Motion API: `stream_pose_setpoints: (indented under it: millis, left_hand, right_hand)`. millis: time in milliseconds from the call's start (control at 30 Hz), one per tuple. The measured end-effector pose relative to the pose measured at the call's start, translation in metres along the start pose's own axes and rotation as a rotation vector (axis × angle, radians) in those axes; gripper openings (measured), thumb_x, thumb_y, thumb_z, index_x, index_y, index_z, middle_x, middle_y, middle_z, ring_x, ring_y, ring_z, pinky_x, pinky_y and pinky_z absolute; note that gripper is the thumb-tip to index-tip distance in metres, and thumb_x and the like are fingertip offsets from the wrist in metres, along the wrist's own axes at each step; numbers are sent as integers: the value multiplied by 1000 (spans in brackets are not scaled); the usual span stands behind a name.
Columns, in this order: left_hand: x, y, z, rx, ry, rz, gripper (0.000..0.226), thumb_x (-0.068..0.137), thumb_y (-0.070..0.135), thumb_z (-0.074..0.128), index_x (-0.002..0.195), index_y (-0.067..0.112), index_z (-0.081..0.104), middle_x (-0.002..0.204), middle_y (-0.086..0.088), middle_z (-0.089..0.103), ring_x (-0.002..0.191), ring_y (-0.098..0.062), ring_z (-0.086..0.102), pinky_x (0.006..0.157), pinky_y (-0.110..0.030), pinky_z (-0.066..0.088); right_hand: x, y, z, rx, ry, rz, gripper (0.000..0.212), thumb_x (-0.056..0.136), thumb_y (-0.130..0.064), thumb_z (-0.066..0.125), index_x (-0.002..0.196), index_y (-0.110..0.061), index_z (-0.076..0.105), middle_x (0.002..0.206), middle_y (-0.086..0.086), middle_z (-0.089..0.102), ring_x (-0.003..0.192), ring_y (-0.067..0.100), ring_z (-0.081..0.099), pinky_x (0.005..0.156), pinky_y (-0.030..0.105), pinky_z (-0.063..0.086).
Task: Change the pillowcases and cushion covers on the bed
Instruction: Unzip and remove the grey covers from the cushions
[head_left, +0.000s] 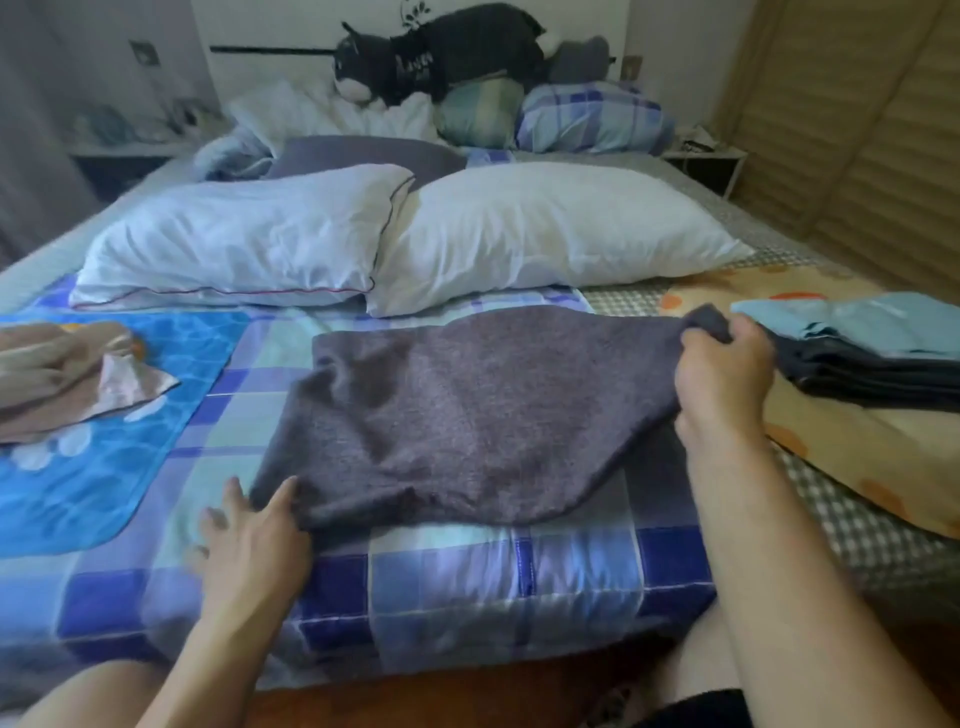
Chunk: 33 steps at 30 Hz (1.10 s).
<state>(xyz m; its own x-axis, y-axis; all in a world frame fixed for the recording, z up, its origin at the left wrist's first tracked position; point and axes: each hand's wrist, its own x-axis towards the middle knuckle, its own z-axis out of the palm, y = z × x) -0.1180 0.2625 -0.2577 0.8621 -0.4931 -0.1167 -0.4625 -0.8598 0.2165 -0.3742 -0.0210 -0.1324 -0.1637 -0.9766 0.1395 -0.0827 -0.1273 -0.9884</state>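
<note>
No readable text; plush cat (441, 49) at top centre of frame had pale lettering, too blurred to read.

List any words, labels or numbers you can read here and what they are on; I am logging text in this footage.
Pale lettering on the chest of the dark plush cat at the head of the bed: too blurred to read.
No readable text anywhere else, including the grey cover that the hands hold.

Grey fleecy pillowcase (467, 415) lies flat, empty, on the plaid bedding; two bare white pillows (405, 234) lie behind.
</note>
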Motion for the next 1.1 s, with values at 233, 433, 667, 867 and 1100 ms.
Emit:
stream_pose_setpoints:
  millis: [233, 433, 667, 867, 1100]
  left_hand:
    - [-34, 35, -56, -1588, -163, -14, 34, 99, 2, 50, 121, 24, 65, 109, -9, 73, 100, -24, 70, 86, -42, 55]
    - [-11, 33, -38, -1012, -153, 233, 59, 93, 33, 66, 142, 53, 40, 158, -3, 31, 144, -22, 35, 119, -38, 28]
    - [32, 27, -17, 0, -131, 515, 64, 75, 56, 65, 131, 32, 48, 140, -6, 40, 128, -33, 39, 110, -45, 38]
    - [8, 26, -87, -1092, -294, 648, 98, 76, 0, 84, 151, 28, 27, 132, 5, 55, 121, -2, 58, 100, -24, 49]
    - [81, -55, -247, -658, 584, 320, 21, 71, 8, 64, 85, 23, 59, 83, 4, 63, 81, -18, 60, 68, -28, 41]
  right_hand:
    - [-139, -36, 95, -493, -1376, -320, 33, 100, -28, 57, 132, -28, 55, 129, -5, 62, 117, 9, 57, 95, 23, 41]
    - [-104, 28, 71, -1116, -1305, -417, 100, 82, -60, 69, 158, -40, 9, 168, -2, -9, 154, 26, -4, 124, 42, 13]
    - [-104, 48, 80, -1089, -958, -264, 73, 91, -19, 64, 155, -23, 28, 140, 15, 51, 123, 32, 54, 99, 35, 47]
    - [-172, -39, 146, -436, -1043, -557, 30, 86, -3, 63, 83, -32, 67, 83, -17, 68, 81, -8, 62, 73, 10, 42]
    - [-222, -158, 226, 36, -1252, -680, 37, 95, 1, 57, 102, -35, 67, 109, -31, 61, 103, -11, 59, 86, 2, 43]
